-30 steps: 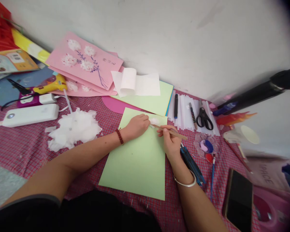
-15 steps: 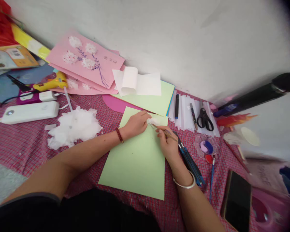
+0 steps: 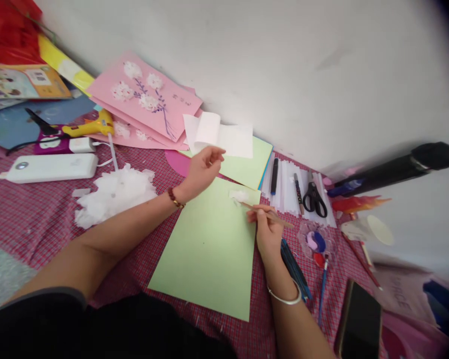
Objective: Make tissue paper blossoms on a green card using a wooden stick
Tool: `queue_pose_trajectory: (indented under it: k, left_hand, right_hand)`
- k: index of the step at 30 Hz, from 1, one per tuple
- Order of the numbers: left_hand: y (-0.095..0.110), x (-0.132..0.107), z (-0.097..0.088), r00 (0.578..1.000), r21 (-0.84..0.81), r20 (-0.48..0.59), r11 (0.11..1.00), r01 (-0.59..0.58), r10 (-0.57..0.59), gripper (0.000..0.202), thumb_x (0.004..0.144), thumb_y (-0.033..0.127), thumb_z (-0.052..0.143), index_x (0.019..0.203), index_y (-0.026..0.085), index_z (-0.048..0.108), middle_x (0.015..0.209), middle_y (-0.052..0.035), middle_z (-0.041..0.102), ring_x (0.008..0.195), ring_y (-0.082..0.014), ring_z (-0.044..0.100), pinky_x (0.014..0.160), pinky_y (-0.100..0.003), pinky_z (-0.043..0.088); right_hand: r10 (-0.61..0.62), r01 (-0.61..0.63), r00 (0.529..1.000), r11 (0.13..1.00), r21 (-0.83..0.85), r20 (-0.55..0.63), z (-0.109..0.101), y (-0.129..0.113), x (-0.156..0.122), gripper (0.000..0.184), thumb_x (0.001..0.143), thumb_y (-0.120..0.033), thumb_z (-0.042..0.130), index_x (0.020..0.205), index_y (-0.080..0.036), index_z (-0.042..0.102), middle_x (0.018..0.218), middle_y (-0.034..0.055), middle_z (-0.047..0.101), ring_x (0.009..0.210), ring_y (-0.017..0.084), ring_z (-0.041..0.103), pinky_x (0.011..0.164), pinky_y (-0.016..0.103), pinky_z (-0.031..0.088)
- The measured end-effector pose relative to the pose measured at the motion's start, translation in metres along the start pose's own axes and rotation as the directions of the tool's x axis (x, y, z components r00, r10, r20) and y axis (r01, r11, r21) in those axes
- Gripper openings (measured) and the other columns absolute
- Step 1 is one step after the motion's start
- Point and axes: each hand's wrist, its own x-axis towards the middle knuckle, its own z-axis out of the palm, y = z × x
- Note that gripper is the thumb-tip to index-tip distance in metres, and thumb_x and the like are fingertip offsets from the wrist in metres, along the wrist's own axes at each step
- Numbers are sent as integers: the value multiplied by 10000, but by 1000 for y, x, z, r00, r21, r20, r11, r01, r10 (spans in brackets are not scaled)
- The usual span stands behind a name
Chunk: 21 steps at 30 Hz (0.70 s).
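Note:
A light green sheet [image 3: 205,249] lies on the red checked cloth in front of me. A small white tissue piece [image 3: 238,195] sits near its top right corner. My right hand [image 3: 266,229] is closed on a thin wooden stick [image 3: 273,216] whose tip touches the tissue piece. My left hand [image 3: 202,167] is raised above the sheet's top edge, fingers loosely curled, holding nothing visible. A pile of white tissue bits [image 3: 114,194] lies to the left of my left forearm.
Pink flower cards [image 3: 149,99] and a yellow glue gun [image 3: 88,129] lie at the back left beside a white power strip [image 3: 52,167]. Scissors [image 3: 313,197], pens on white strips, a paint palette [image 3: 316,242], brushes and a phone [image 3: 359,319] are on the right.
My left hand has let go of the tissue piece and lifted up and to the left. The right hand keeps the stick's tip on the tissue. The camera shifted slightly.

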Motion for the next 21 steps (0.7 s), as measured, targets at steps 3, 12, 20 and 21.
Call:
queue_pose_trajectory:
  k: [3,12,20,21]
  left_hand:
    - [34,32,-6,993,-45,-87,995,-87,83,262,776,61,516,995,177,600,816,-7,608,647,-87,557,569,-211,483]
    - [103,64,-61,901,219,426,976,-14,-83,70,797,85,559,771,105,621,646,13,581,552,-54,528,544,-198,422]
    - [85,-72,-204,873,693,297,717,83,-388,125,809,219,552,792,145,652,738,-13,660,655,-104,584,627,-218,468]
    - [79,-88,-213,886,730,282,681,51,-368,130,813,222,549,833,151,656,795,-27,677,714,-124,608,692,-246,493]
  right_hand:
    - [122,-114,991,984,138,-51,-3,4,5,213,890,-397,556,895,-188,598,678,-4,656,544,130,588,562,273,467]
    - [146,-145,989,988,53,-32,-5,5,5,268,821,-433,624,857,-167,631,678,-3,653,546,124,568,596,286,452]
    - [141,-142,990,989,-30,-25,-4,4,3,229,814,-389,620,867,-168,639,689,10,648,559,141,576,624,316,451]
    - [139,-140,990,989,-38,-24,-4,3,3,221,817,-380,615,870,-167,639,692,8,647,560,140,577,624,314,449]
